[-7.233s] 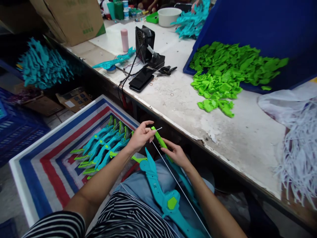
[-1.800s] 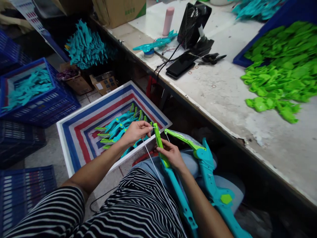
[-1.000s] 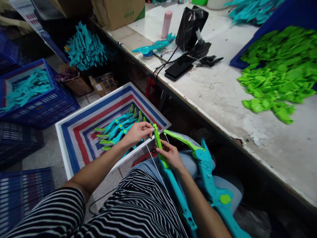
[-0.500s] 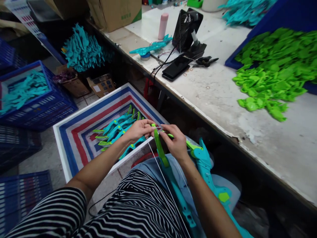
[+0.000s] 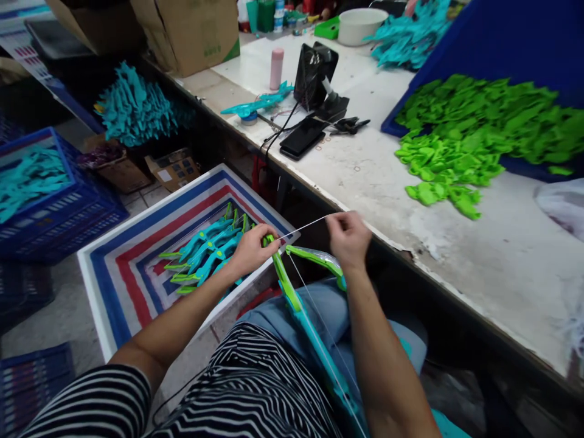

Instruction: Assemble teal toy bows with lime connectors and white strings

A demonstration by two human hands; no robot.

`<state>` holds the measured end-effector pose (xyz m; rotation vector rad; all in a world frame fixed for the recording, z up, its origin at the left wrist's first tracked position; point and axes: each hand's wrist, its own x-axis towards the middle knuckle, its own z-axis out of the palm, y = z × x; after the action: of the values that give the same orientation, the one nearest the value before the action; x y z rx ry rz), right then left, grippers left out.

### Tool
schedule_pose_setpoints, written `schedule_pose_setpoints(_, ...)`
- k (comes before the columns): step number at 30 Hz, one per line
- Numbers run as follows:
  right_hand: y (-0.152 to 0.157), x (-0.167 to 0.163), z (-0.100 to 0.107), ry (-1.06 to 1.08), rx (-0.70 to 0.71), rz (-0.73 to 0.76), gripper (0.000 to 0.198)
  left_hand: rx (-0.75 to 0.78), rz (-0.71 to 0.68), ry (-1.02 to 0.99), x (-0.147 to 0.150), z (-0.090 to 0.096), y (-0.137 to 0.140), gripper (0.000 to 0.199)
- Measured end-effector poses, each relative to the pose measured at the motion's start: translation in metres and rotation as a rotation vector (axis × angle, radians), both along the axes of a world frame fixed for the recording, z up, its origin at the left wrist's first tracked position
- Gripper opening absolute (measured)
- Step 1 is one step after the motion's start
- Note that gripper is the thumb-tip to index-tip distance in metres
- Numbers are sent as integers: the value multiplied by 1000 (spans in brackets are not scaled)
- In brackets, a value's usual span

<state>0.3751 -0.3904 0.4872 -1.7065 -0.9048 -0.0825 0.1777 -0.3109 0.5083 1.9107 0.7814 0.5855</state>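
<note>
My left hand [image 5: 256, 248] pinches the green tip of a turquoise toy bow [image 5: 310, 331] that lies slanting across my lap. From that tip a white string [image 5: 303, 227] runs taut up to my right hand [image 5: 349, 237], whose fingers are closed on its end. Beneath my right hand, a second toy bow [image 5: 314, 255] with a green limb and a string rests on my legs, partly hidden by my forearm. Several finished-looking toy bows [image 5: 212, 243] with green tips lie in the striped-lined tray [image 5: 123, 258] left of my hands.
The worktable [image 5: 365, 188] runs along the right, its edge close to my right hand. On it are a phone [image 5: 302, 137], a small fan [image 5: 314, 73], a pink bottle [image 5: 276, 69] and a heap of green parts [image 5: 456, 158]. Blue crates [image 5: 68, 207] stand at left.
My right hand has moved right and slightly up, away from the left hand, drawing the white string out straight. My left hand stays on the bow tip. The head view has shifted a little.
</note>
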Motion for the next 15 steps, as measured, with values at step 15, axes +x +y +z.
schedule_pose_setpoints(15, -27, -98, 5, -281, 49, 271, 14, -207, 31, -18, 30, 47, 6, 5)
